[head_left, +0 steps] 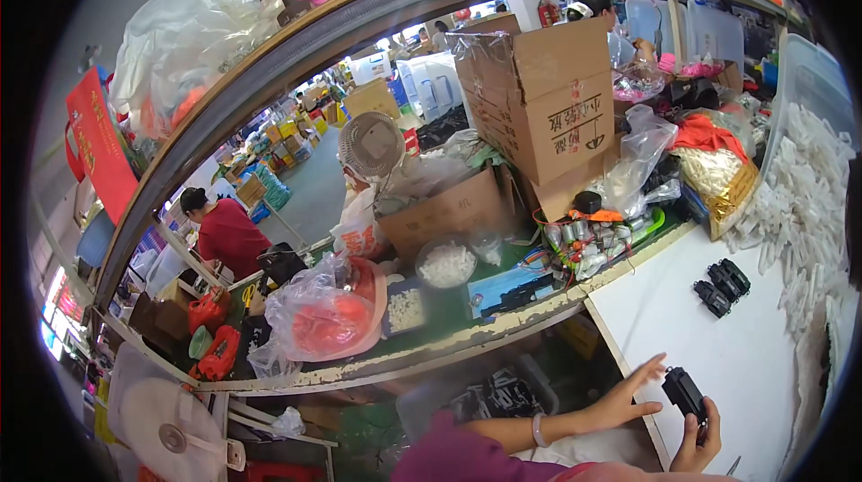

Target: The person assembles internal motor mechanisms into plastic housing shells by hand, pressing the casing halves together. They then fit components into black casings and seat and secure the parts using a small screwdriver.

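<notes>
One black plug [685, 390] near bench [682, 320] front edge, long axis tilted up-left, gripped in right hand [698, 442] fingers; left hand [628, 399] fingers released beside it; two more black plugs [722, 286] mid-bench

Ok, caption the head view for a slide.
Right hand holds a small black plastic part over the white table; left hand open beside it.

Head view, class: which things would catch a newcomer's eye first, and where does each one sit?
Low right, the right hand grips a small black part over the white table, the left hand spread open beside it. Two more black parts lie farther up the table, by a heap of white pieces. Centre top stands a stack of cardboard boxes.
</notes>
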Demonstrator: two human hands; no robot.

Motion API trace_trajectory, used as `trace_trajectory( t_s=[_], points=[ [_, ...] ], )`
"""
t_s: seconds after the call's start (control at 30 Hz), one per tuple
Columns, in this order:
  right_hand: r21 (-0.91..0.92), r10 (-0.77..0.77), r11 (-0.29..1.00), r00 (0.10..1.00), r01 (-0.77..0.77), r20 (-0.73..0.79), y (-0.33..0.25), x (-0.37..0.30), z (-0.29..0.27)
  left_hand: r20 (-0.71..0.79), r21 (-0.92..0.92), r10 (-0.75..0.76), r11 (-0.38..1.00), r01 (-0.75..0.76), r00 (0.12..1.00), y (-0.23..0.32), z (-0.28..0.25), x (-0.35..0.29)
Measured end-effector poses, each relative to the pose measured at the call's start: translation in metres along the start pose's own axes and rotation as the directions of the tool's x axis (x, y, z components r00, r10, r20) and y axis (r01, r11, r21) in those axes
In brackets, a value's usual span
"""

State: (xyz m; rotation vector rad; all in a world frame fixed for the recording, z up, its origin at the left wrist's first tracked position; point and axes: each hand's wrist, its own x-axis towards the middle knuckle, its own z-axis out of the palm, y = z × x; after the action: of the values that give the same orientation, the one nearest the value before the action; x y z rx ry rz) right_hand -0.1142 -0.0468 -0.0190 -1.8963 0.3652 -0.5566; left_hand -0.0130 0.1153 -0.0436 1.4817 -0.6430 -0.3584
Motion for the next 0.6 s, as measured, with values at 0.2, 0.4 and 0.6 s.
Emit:
trace_trajectory(
  t_s=[0.2,0.4,0.6],
  points=[
    [0.010,-0.190,0.981,0.977,0.191,-0.094,0.033,-0.009,0.016,0.189,-0.639,-0.270,0.697,0.326,0.944,-0.002,0.037,0.005],
    [-0.020,-0.287,0.958,0.957,0.287,-0.038,0.026,-0.015,0.018,0.163,-0.705,-0.291,0.634,0.318,0.943,0.011,0.031,-0.001],
    [-0.006,-0.183,0.983,0.982,0.184,0.045,0.035,-0.019,0.017,0.120,-0.656,-0.252,0.706,0.267,0.960,0.000,0.025,0.003]
  ],
)
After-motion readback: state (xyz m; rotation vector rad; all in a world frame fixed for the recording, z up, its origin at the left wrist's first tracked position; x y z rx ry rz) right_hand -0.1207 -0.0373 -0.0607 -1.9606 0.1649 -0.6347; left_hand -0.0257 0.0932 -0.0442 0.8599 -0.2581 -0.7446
